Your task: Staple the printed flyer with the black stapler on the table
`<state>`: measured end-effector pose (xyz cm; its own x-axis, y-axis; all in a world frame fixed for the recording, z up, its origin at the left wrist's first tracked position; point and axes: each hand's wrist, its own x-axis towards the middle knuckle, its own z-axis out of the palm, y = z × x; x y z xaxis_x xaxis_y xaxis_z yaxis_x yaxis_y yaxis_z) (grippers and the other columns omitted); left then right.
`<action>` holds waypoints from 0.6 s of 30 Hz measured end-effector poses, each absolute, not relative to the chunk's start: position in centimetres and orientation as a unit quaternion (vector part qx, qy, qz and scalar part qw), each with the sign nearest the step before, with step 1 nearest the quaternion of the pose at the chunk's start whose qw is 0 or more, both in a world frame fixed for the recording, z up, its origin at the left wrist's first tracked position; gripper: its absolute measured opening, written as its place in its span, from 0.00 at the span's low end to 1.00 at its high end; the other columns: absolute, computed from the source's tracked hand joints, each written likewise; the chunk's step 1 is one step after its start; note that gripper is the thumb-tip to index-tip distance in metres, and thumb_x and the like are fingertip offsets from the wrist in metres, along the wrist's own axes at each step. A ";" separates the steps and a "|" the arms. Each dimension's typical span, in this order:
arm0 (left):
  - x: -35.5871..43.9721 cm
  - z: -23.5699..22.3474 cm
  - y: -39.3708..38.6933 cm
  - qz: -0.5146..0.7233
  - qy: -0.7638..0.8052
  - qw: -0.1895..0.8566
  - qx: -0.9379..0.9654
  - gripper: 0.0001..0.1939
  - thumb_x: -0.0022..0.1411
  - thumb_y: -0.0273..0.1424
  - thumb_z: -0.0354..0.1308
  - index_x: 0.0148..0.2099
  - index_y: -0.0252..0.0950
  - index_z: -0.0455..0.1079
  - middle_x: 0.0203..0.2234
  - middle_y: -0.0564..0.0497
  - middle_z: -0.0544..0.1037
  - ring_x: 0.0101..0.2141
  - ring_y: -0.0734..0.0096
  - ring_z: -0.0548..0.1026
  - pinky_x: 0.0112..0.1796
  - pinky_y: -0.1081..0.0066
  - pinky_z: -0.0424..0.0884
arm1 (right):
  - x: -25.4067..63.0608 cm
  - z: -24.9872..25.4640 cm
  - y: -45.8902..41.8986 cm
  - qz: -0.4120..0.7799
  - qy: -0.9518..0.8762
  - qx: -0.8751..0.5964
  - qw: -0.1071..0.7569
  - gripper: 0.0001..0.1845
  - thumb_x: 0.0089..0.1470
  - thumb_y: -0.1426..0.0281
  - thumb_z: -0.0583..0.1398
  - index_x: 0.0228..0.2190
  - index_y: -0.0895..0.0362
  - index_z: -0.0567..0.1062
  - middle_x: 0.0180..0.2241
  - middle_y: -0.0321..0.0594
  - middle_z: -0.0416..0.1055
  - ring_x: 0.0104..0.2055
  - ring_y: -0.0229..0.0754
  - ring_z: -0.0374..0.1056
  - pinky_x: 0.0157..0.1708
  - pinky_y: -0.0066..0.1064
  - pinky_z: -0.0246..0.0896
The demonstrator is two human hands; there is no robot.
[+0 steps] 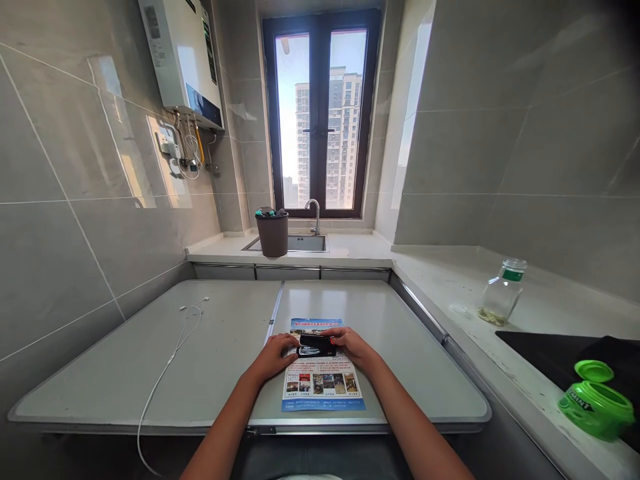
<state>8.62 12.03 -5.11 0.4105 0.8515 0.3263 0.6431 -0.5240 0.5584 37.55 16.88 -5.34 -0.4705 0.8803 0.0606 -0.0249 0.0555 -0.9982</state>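
My left hand (276, 355) rests at the left end of a small black box-like object (317, 345), its fingers curled against the edge. From the other side, my right hand (352, 345) grips the object's right end between thumb and fingers. The object has a glossy dark surface and a pale marking on its lower part; its exact kind is unclear. Beneath it lies a printed flyer (324, 404) with blue borders, red lettering and rows of small photos, flat on a white folding table (410, 373).
A white cable (170, 360) trails over the table's left front edge. On the right counter stand a glass bottle (503, 293) and an open green tub (596, 408). A brown bin (273, 235) stands by the sink (307, 243) under the window.
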 end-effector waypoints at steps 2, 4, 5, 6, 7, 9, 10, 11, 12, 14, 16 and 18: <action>8.6 -5.3 12.2 0.300 0.456 0.178 0.819 0.15 0.60 0.34 0.64 0.50 0.43 0.78 0.51 0.46 0.79 0.53 0.54 0.75 0.57 0.55 0.64 | 37.6 -5.3 16.9 0.604 -0.609 -0.345 0.382 0.21 0.41 0.62 0.65 0.38 0.57 0.84 0.37 0.47 0.81 0.38 0.51 0.76 0.40 0.41 0.69; 8.5 -5.5 12.3 0.305 0.456 0.180 0.817 0.15 0.60 0.34 0.64 0.50 0.43 0.79 0.50 0.45 0.80 0.52 0.54 0.75 0.56 0.56 0.65 | 37.8 -5.3 16.9 0.604 -0.603 -0.348 0.388 0.21 0.39 0.62 0.66 0.38 0.57 0.83 0.38 0.47 0.81 0.38 0.50 0.76 0.39 0.40 0.69; 8.5 -5.6 12.4 0.307 0.456 0.180 0.816 0.14 0.60 0.33 0.65 0.49 0.42 0.79 0.50 0.45 0.80 0.52 0.54 0.76 0.56 0.56 0.65 | 37.8 -5.2 17.0 0.600 -0.602 -0.351 0.393 0.22 0.39 0.62 0.67 0.38 0.58 0.83 0.38 0.47 0.81 0.38 0.50 0.76 0.38 0.39 0.68; 8.5 -5.7 12.5 0.307 0.456 0.180 0.816 0.14 0.59 0.33 0.65 0.49 0.42 0.79 0.49 0.45 0.80 0.51 0.55 0.76 0.56 0.56 0.66 | 37.9 -5.1 17.0 0.594 -0.602 -0.354 0.399 0.22 0.39 0.61 0.67 0.37 0.58 0.83 0.38 0.47 0.81 0.37 0.50 0.76 0.38 0.39 0.68; 8.4 -5.7 12.6 0.307 0.456 0.179 0.816 0.14 0.59 0.33 0.65 0.48 0.42 0.80 0.49 0.45 0.81 0.51 0.55 0.76 0.55 0.57 0.66 | 37.9 -5.0 17.0 0.587 -0.602 -0.358 0.407 0.22 0.39 0.61 0.68 0.37 0.58 0.83 0.38 0.47 0.81 0.37 0.50 0.75 0.38 0.39 0.68; 8.4 -5.8 12.7 0.309 0.454 0.180 0.816 0.14 0.59 0.33 0.65 0.48 0.42 0.80 0.48 0.45 0.81 0.50 0.55 0.77 0.55 0.58 0.67 | 37.8 -4.6 16.8 0.566 -0.604 -0.365 0.425 0.23 0.41 0.59 0.68 0.39 0.57 0.82 0.39 0.45 0.80 0.37 0.48 0.75 0.39 0.39 0.68; 8.3 -5.8 12.7 0.312 0.454 0.182 0.814 0.13 0.60 0.34 0.65 0.48 0.42 0.80 0.48 0.45 0.81 0.49 0.56 0.77 0.54 0.58 0.68 | 37.6 -4.4 16.6 0.544 -0.618 -0.365 0.433 0.23 0.44 0.58 0.68 0.41 0.56 0.82 0.40 0.44 0.80 0.37 0.48 0.74 0.40 0.39 0.68; 8.3 -5.8 12.8 0.315 0.455 0.186 0.812 0.13 0.61 0.35 0.64 0.48 0.42 0.80 0.47 0.46 0.82 0.48 0.57 0.78 0.53 0.59 0.69 | 37.5 -4.2 16.4 0.509 -0.644 -0.364 0.440 0.23 0.47 0.57 0.67 0.44 0.55 0.82 0.42 0.44 0.79 0.39 0.47 0.74 0.43 0.40 0.67; 8.2 -5.8 12.8 0.317 0.458 0.191 0.809 0.12 0.63 0.37 0.63 0.48 0.41 0.80 0.45 0.46 0.82 0.47 0.57 0.78 0.52 0.60 0.70 | 37.3 -4.1 16.1 0.459 -0.679 -0.361 0.444 0.24 0.48 0.56 0.67 0.46 0.53 0.82 0.45 0.43 0.78 0.43 0.48 0.73 0.46 0.41 0.67; 8.2 -5.8 12.7 0.321 0.471 0.197 0.797 0.12 0.64 0.38 0.62 0.46 0.42 0.81 0.42 0.46 0.83 0.44 0.58 0.79 0.49 0.61 0.72 | 36.8 -4.0 15.4 0.339 -0.757 -0.352 0.434 0.26 0.46 0.57 0.70 0.48 0.51 0.81 0.51 0.43 0.76 0.51 0.52 0.69 0.53 0.45 0.63; 8.3 -5.7 12.7 0.326 0.486 0.199 0.786 0.11 0.62 0.39 0.63 0.45 0.42 0.81 0.40 0.47 0.83 0.42 0.58 0.79 0.47 0.61 0.73 | 36.3 -4.1 14.8 0.252 -0.803 -0.348 0.413 0.27 0.42 0.62 0.73 0.47 0.50 0.81 0.50 0.43 0.76 0.55 0.54 0.67 0.57 0.46 0.61; 8.3 -5.6 12.7 0.348 0.495 0.200 0.771 0.11 0.61 0.39 0.64 0.43 0.41 0.82 0.39 0.47 0.84 0.41 0.58 0.79 0.46 0.61 0.73 | 36.0 -4.1 14.4 0.221 -0.817 -0.355 0.397 0.24 0.42 0.66 0.72 0.45 0.50 0.82 0.46 0.43 0.78 0.53 0.53 0.68 0.55 0.45 0.63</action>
